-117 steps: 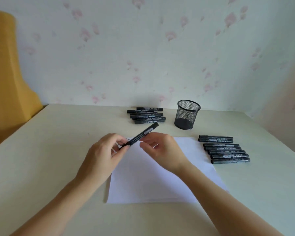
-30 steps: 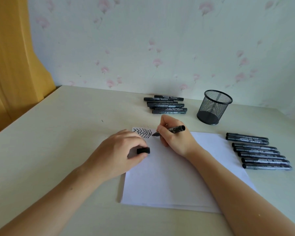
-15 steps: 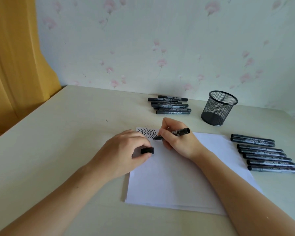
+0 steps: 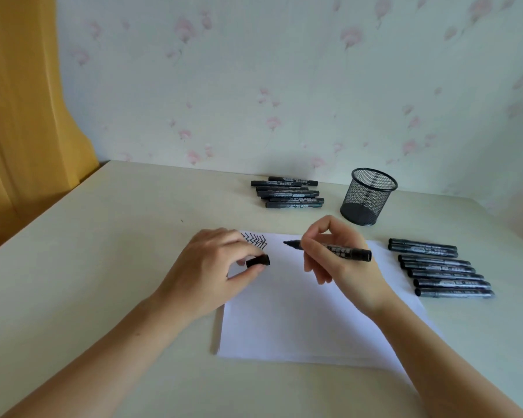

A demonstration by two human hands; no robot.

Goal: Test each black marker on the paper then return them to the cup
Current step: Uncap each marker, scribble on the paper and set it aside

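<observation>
While uncapped, slim black marker (image 4: 341, 250) above smooth white paper (image 4: 302, 312).

Premises appeared domestic: floral wallpaper (image 4: 284, 86) at 12 o'clock, yellow curtain (image 4: 21, 116) at 10 o'clock, cream desk (image 4: 103, 251).

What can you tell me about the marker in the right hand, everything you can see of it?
The marker is a slim black barrel, plastic by the look, with a pale printed label along its side. Its cap is off, pinched in the left hand. The right hand grips the marker near the exposed dark tip, which points left, raised just above the white paper, right of the zigzag marks. It lies nearly level.
</observation>
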